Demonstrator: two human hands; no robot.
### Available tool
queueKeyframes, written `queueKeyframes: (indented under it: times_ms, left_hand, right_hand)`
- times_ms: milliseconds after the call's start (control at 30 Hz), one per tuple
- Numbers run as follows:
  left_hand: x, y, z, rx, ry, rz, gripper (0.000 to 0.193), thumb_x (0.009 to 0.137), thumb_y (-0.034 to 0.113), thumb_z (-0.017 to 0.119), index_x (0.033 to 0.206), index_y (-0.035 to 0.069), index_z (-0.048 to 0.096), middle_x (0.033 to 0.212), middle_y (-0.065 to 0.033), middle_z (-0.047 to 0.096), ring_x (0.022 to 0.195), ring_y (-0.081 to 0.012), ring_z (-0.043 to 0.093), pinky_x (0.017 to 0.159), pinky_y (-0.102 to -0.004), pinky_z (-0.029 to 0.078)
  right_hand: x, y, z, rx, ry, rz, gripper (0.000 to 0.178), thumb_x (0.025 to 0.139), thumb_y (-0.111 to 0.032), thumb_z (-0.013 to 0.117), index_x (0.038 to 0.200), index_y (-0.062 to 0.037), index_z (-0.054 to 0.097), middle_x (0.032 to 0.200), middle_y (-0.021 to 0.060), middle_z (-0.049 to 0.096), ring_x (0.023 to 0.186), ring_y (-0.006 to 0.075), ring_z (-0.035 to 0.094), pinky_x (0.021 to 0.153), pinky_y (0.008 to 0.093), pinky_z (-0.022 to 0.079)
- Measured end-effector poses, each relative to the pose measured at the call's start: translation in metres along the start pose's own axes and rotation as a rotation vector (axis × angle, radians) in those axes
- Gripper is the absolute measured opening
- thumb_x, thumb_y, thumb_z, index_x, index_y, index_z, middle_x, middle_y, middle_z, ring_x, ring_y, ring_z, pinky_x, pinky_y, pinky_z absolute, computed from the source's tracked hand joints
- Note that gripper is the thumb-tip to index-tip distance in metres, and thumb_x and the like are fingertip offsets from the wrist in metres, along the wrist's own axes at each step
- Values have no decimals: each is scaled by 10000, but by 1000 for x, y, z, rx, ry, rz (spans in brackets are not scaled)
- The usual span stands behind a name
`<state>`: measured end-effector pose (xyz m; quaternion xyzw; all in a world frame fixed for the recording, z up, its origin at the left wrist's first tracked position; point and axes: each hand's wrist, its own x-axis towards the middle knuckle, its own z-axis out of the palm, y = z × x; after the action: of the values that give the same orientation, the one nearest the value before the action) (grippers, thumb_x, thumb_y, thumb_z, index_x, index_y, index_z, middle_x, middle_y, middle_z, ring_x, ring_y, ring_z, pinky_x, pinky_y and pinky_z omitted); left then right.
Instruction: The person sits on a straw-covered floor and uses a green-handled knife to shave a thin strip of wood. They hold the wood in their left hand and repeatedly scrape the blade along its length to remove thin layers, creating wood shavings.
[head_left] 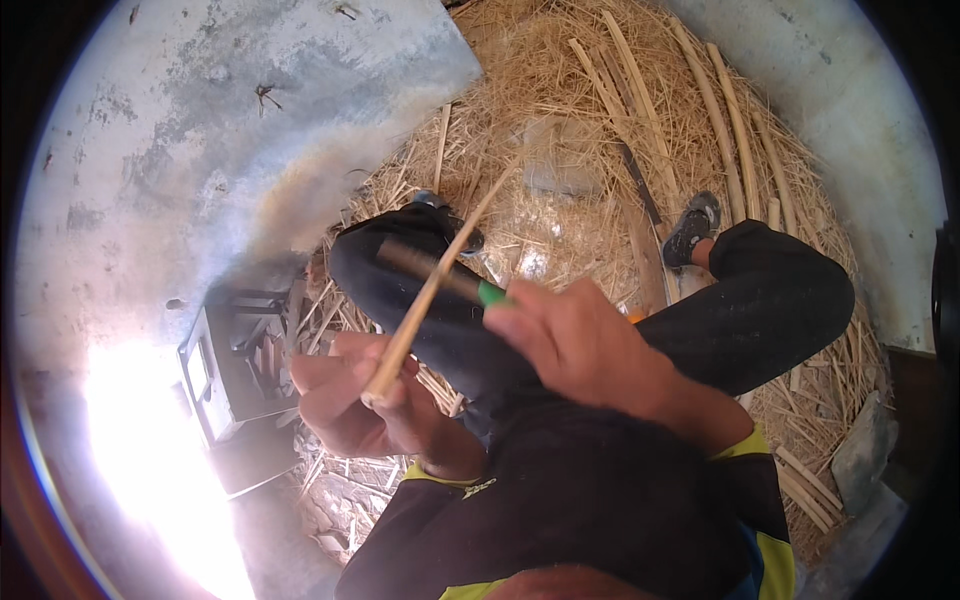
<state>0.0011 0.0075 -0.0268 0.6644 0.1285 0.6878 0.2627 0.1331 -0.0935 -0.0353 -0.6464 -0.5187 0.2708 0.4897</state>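
My left hand (340,405) is closed around the near end of a long pale stick (425,300), perhaps split bamboo or cane, which slants up and away to the right. In my right hand (595,345) is a knife (490,292), gripped by its green handle. Its dark blade (415,264), smeared by motion, lies across the middle of the stick, pointing left. Whether the blade touches the stick I cannot tell. Both hands are held above my lap, between my spread knees in dark trousers.
Straw-coloured shavings (490,45) cover the floor. Several long pale poles (705,110) lie at the far right, near a dark bar (640,185). A flat stone block (560,155) sits ahead. Walls stand on both sides; a box-like frame (235,370) is at the left, by bright light.
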Motion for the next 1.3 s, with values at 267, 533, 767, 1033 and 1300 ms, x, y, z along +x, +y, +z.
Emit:
queueKeyframes:
  times_ms: [267, 533, 767, 1033, 1300]
  left_hand:
    - [-5, 2, -2, 16, -23, 16, 384, 793, 309, 770, 853, 3, 545, 743, -66, 468, 515, -149, 544, 404, -198, 401]
    - [6, -8, -11, -9, -34, 19, 361, 812, 280, 754, 850, -11, 543, 722, -74, 461, 468, -126, 479, 362, -188, 355]
    - [7, -14, -14, -42, -40, 37, 350, 826, 269, 741, 870, -23, 553, 726, -71, 465, 463, -127, 482, 349, -187, 358]
    - [10, -17, -16, 18, -75, 60, 398, 845, 344, 708, 878, -19, 550, 723, -84, 480, 434, -126, 483, 319, -182, 361]
    - [10, -26, -21, -82, -176, 136, 358, 881, 304, 668, 938, -11, 510, 783, -172, 562, 438, -176, 552, 359, -230, 487]
  right_hand:
    - [-2, 25, 13, -149, 81, -48, 342, 975, -296, 491, 812, -2, 555, 554, 214, 530, 530, 412, 558, 468, 462, 422]
    - [10, 55, 20, -129, 57, 53, 313, 991, -261, 449, 872, -8, 590, 641, 218, 550, 601, 405, 569, 529, 466, 439]
    - [22, 61, 31, -43, 225, 30, 469, 978, -408, 453, 814, 1, 610, 656, 243, 591, 606, 446, 585, 530, 508, 449]
    - [21, 64, 34, 31, 163, 56, 514, 981, -423, 439, 774, 19, 600, 651, 258, 585, 615, 453, 585, 573, 510, 459]
    - [3, 4, 7, 172, -35, -46, 404, 971, -373, 487, 800, -10, 537, 591, 185, 526, 560, 389, 560, 509, 430, 413]
